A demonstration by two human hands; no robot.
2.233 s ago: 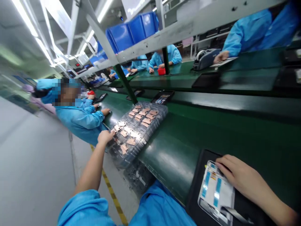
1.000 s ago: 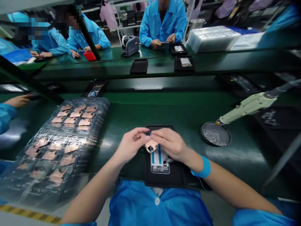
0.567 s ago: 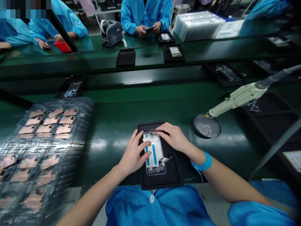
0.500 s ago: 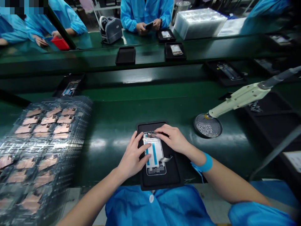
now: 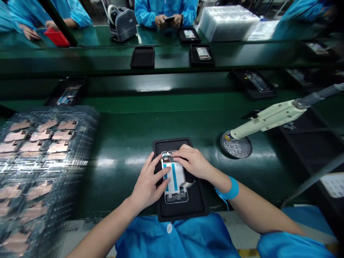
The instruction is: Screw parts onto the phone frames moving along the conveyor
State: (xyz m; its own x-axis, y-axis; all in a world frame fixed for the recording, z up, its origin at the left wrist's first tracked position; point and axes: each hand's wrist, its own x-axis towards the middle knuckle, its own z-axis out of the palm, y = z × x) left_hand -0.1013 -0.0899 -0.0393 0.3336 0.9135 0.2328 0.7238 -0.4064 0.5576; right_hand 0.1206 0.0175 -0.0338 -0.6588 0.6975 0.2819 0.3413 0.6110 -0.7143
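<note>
A phone chassis (image 5: 174,191) with a white inner face and blue strips lies in a black tray (image 5: 182,211) before me. My left hand (image 5: 150,179) rests on its left side, fingers spread, with thumb and index finger on the white face. My right hand (image 5: 195,161) is at the chassis's upper end, its fingertips together on small parts; anything between them is too small to make out. A silvery flap (image 5: 187,184) sticks out from the chassis's right edge. A blue wrist strap (image 5: 231,188) circles my right wrist.
Clear plastic trays (image 5: 90,122) of copper-coloured pieces are stacked at left. At right, a pale green electric screwdriver (image 5: 271,118) stands with its tip in a round dish (image 5: 238,148). More black trays (image 5: 142,57) sit farther back. Across the bench, a person (image 5: 166,14) holds a dark device.
The whole view has shifted a little. My right fingertips have moved slightly at the chassis's top, where more of the small parts show. My left hand stays on the chassis.
</note>
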